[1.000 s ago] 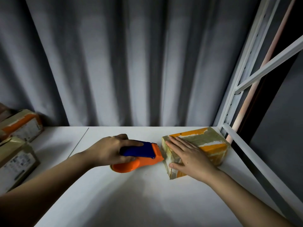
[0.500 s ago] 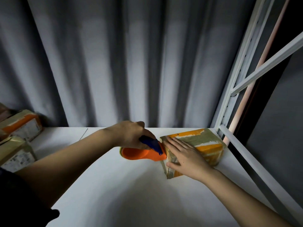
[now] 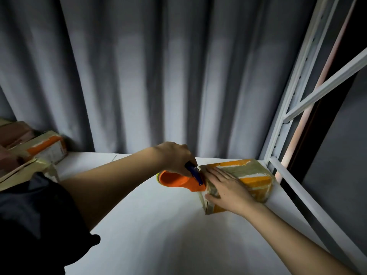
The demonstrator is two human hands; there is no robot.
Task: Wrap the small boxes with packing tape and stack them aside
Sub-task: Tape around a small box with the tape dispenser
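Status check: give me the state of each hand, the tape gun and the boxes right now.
Left hand: grips the tape gun.
Right hand: flat on the box, fingers straight.
Tape gun: front end against the box's left edge.
Box: on the table, partly taped.
Other boxes: piled far left.

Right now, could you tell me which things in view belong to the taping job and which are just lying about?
In use:
- left hand gripping the orange tape dispenser
- right hand pressed flat on the small box
- boxes at the left, possibly already set aside

Just there:
- grey curtain
- white shelf frame
- white table
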